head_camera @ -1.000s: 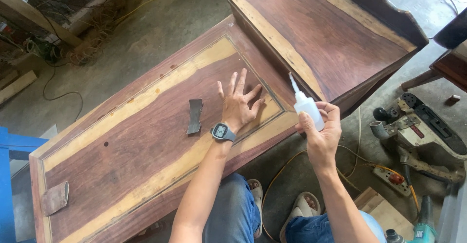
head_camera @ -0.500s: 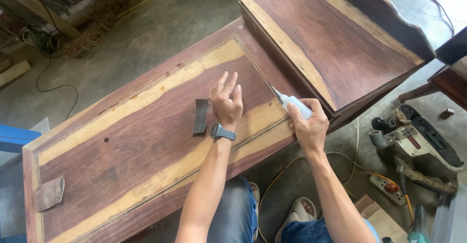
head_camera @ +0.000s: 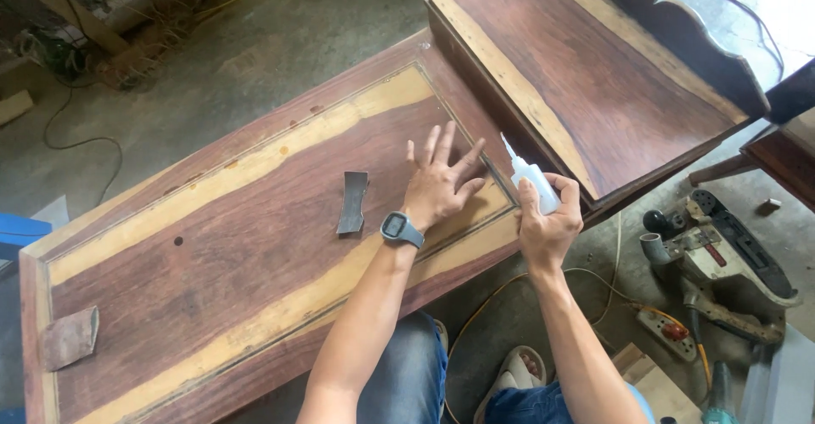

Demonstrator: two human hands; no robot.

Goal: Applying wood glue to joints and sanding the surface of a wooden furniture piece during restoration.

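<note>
Two hands work over a long reddish wooden panel (head_camera: 255, 246) with pale streaks. Left hand (head_camera: 437, 188), a grey watch at its wrist, lies flat on the panel, fingers spread, its grip open on nothing. Right hand (head_camera: 550, 220) has its grip closed around a small white glue bottle (head_camera: 531, 178), nozzle tilted up-left, near the panel's grooved edge. A dark sandpaper strip (head_camera: 352, 202) lies just beside the left hand.
</note>
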